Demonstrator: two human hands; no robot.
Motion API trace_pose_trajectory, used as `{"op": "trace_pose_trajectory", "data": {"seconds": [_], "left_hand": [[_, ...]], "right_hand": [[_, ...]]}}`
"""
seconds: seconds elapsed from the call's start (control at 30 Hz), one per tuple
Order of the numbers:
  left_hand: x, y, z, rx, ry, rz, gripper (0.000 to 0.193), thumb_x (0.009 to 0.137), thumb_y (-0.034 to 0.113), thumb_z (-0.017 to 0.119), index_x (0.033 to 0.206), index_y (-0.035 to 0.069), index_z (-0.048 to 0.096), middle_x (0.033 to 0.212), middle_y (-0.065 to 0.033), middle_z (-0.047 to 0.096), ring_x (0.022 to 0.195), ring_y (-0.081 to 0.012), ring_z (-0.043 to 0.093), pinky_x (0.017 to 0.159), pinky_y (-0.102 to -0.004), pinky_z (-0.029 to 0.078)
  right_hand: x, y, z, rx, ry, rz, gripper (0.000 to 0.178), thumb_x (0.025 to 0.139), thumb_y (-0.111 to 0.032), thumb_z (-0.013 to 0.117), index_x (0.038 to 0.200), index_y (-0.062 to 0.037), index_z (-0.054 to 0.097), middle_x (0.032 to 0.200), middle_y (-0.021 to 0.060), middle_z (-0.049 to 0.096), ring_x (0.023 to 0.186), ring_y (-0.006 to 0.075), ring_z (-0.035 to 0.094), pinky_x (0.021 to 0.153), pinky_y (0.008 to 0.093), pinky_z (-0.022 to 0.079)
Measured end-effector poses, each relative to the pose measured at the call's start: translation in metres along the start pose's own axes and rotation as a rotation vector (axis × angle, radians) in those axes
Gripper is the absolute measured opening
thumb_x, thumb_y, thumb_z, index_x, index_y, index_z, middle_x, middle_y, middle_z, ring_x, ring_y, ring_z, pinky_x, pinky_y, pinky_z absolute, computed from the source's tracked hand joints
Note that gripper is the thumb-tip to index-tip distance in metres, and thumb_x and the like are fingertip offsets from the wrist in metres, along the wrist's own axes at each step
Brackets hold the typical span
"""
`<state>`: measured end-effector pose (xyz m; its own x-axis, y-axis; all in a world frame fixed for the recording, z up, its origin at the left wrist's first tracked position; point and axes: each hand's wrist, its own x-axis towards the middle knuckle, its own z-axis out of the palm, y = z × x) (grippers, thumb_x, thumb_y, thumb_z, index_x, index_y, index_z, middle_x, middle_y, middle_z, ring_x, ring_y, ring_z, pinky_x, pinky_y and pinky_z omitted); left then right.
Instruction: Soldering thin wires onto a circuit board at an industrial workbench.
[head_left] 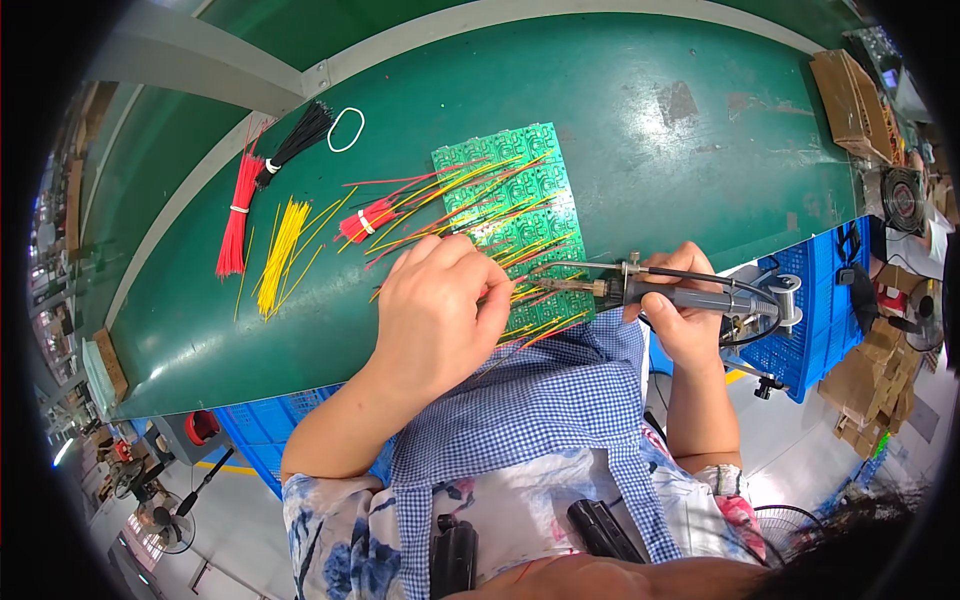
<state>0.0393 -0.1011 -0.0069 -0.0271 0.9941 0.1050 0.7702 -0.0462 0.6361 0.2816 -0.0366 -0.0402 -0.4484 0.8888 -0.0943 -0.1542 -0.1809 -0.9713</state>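
Observation:
My right hand [685,310] grips a soldering iron [685,296] with a black cable and a thin solder-feed tube along it. The iron's tip points left, over the lower part of a green circuit board panel [560,205]. Many yellow wires [520,205] and red wires [420,180] lie slanting across the panel, their loose ends reaching past its left edge. Against the panel's lower left, my left hand [435,305] is closed, thumb and forefinger pinched on a wire near the iron's tip. The fingers partly hide the wire and the joint.
Left on the green table [660,170] lie a red wire bundle [237,215], a black wire bundle [300,142], loose yellow wires [285,250], a banded red bundle [368,220] and a white band [346,130]. A cardboard box [850,105] stands far right. Blue crates [810,310] stand below the edge.

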Motion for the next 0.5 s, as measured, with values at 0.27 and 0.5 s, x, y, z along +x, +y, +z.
{"op": "trace_pose_trajectory", "data": {"seconds": [0.27,0.5], "left_hand": [[0.0007,0.0045,0.0013,0.071,0.008,0.008,0.007,0.068,0.004,0.068,0.068,0.006,0.061,0.068,-0.0051,0.054,0.065,-0.0235,0.053,0.059,-0.0358,0.043],[0.0004,0.005,0.0019,0.098,0.022,0.019,0.009,0.066,0.004,0.069,0.067,0.006,0.061,0.068,-0.005,0.055,0.065,-0.0236,0.053,0.059,-0.0358,0.043]], "right_hand": [[-0.0014,0.0023,0.0002,-0.063,-0.007,-0.069,0.027,0.082,-0.015,0.071,0.084,-0.0036,0.047,0.067,0.0086,0.063,0.064,0.011,0.055,0.057,0.0239,0.044],[-0.0049,0.0035,-0.0009,-0.062,-0.019,-0.112,0.027,0.081,-0.014,0.071,0.085,-0.004,0.046,0.067,0.0088,0.063,0.065,0.0121,0.056,0.059,0.0248,0.045]]}}
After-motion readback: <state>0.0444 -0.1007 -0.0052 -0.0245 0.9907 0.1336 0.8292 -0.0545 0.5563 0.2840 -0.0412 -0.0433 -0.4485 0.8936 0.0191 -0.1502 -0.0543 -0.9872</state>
